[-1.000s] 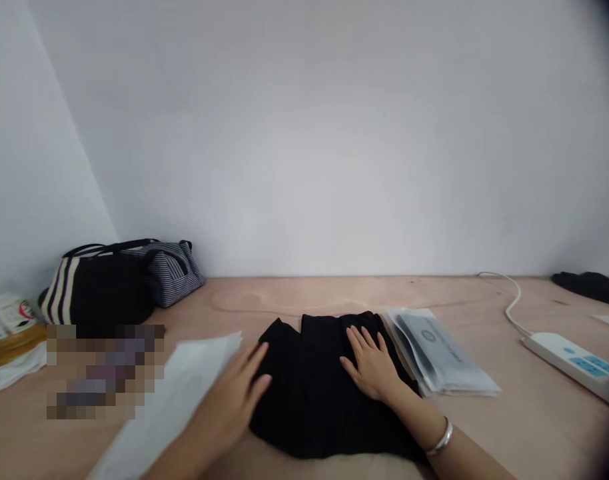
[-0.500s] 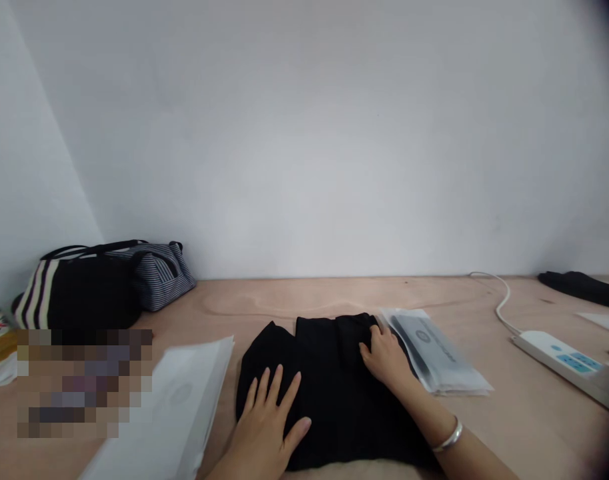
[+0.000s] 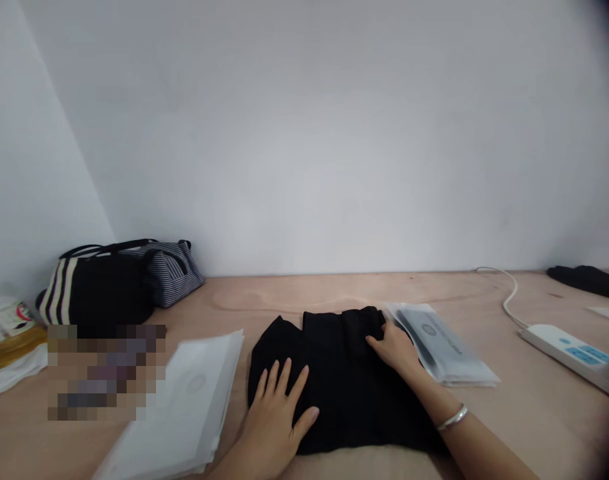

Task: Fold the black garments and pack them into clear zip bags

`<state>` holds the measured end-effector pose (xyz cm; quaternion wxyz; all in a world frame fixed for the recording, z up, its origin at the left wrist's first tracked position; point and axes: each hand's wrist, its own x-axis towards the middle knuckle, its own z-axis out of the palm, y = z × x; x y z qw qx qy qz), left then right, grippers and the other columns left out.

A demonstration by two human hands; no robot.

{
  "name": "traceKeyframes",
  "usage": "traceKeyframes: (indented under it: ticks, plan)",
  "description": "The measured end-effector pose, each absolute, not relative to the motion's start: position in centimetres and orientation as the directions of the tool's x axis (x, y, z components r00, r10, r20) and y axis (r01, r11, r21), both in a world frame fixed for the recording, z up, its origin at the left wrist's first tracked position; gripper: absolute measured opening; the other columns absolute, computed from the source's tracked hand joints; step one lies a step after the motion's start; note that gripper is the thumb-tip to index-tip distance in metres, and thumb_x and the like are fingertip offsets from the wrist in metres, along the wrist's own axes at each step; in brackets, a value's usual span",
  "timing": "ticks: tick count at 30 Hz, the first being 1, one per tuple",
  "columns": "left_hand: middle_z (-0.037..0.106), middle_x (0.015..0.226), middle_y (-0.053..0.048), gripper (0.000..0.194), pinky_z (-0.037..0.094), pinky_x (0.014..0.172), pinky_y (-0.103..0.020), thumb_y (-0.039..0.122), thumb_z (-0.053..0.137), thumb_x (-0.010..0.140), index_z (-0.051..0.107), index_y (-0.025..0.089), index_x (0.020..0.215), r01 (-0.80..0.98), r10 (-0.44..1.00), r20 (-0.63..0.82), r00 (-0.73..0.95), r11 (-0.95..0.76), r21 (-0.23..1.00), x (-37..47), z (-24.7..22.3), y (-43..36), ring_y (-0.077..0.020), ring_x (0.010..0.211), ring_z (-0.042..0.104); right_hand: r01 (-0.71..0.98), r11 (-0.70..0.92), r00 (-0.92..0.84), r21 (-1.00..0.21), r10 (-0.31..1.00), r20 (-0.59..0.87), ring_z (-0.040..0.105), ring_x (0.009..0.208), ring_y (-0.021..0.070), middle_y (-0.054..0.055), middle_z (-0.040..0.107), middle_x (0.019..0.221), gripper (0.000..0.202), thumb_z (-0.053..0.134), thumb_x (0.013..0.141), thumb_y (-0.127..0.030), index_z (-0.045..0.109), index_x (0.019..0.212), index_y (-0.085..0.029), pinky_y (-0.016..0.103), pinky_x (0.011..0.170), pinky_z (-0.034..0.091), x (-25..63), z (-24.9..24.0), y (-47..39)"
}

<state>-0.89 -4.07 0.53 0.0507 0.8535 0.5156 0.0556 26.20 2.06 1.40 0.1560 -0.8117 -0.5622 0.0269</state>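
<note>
A folded black garment (image 3: 334,393) lies on the wooden table in front of me; its exact kind cannot be made out. My left hand (image 3: 277,413) rests flat on its left part, fingers spread. At the upper right edge, my right hand (image 3: 397,347) has its fingers curled round the cloth, with the thumb on the near side; the fingertips are partly hidden. Just right of that hand lies a frosted plastic bag (image 3: 452,353) with a dark print and something dark inside. Left of the garment are white frosted plastic bags (image 3: 194,393), one on another.
A black bag with cream stripes (image 3: 104,293) and a striped bag (image 3: 172,277) stand at the back left. Near them is a bottle of yellow liquid (image 3: 14,333). To the right lie a white power strip (image 3: 564,350) with its cord and a dark cloth (image 3: 589,280).
The whole view has shifted slightly, so things appear further right. My left hand stays flat on the garment, and my right hand remains at its upper right edge.
</note>
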Motion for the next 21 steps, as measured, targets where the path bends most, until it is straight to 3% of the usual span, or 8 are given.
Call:
traceKeyframes:
  ticks: [3,10,14,17,19,21]
  plan:
    - [0.016,0.142,-0.007,0.06,0.017,0.102,-0.051,0.061,0.019,0.085,0.016,0.03,0.135,0.872,0.883,0.05,0.466,-0.468,0.145,-1.0,0.4,-4.0,-0.0312,0.129,0.009,0.917,-0.297,0.35,-0.267,0.919,0.181,0.053,0.097,0.0276,0.013,0.056,0.1,0.029,0.047,0.075,-0.033,0.048,0.097,-0.014,0.034,0.073,0.04,25.5,2.3,1.6]
    - [0.017,0.142,-0.008,0.06,0.016,0.101,-0.052,0.061,0.018,0.084,0.018,0.029,0.135,0.873,0.885,0.04,0.464,-0.464,0.148,-0.8,0.9,-4.1,-0.0319,0.128,0.01,0.955,-0.188,0.246,-0.231,0.936,0.254,0.058,0.08,0.0236,0.008,0.058,0.091,0.021,0.04,0.077,-0.02,0.044,0.098,-0.018,0.032,0.062,0.04,21.1,6.2,2.3]
    - [0.017,0.142,-0.009,0.062,0.015,0.102,-0.052,0.062,0.017,0.084,0.019,0.028,0.135,0.875,0.887,0.036,0.46,-0.46,0.147,-0.7,0.8,-4.2,-0.0322,0.128,0.009,0.954,0.144,-0.032,-0.261,0.92,0.39,0.057,0.078,0.0201,0.007,0.055,0.095,0.02,0.045,0.08,-0.028,0.044,0.098,-0.019,0.03,0.063,0.041,17.1,6.4,2.3]
    - [0.017,0.142,-0.008,0.062,0.014,0.101,-0.054,0.064,0.016,0.083,0.02,0.03,0.135,0.891,0.902,0.04,0.43,-0.431,0.144,-0.9,0.6,-4.3,-0.0347,0.128,0.008,0.843,0.453,-0.264,-0.288,0.817,0.512,0.053,0.089,0.0188,0.007,0.053,0.099,0.022,0.046,0.081,-0.031,0.045,0.1,-0.019,0.03,0.075,0.041,16.4,5.2,2.2]
    - [0.017,0.142,-0.008,0.063,0.014,0.1,-0.056,0.065,0.017,0.082,0.021,0.031,0.134,0.902,0.913,0.03,0.407,-0.406,0.147,-1.0,0.5,-4.4,-0.0364,0.127,0.007,0.801,0.516,-0.297,-0.304,0.783,0.546,0.051,0.093,0.0188,0.007,0.053,0.099,0.02,0.043,0.083,-0.028,0.047,0.1,-0.019,0.031,0.081,0.04,17.5,4.3,2.3]
    - [0.017,0.142,-0.008,0.063,0.014,0.1,-0.056,0.066,0.018,0.081,0.021,0.031,0.134,0.904,0.916,0.017,0.4,-0.397,0.157,-1.2,0.7,-4.4,-0.0369,0.127,0.008,0.81,0.479,-0.262,-0.338,0.812,0.522,0.051,0.093,0.0191,0.008,0.054,0.098,0.019,0.04,0.084,-0.026,0.049,0.099,-0.018,0.032,0.083,0.04,19.5,3.3,2.5]
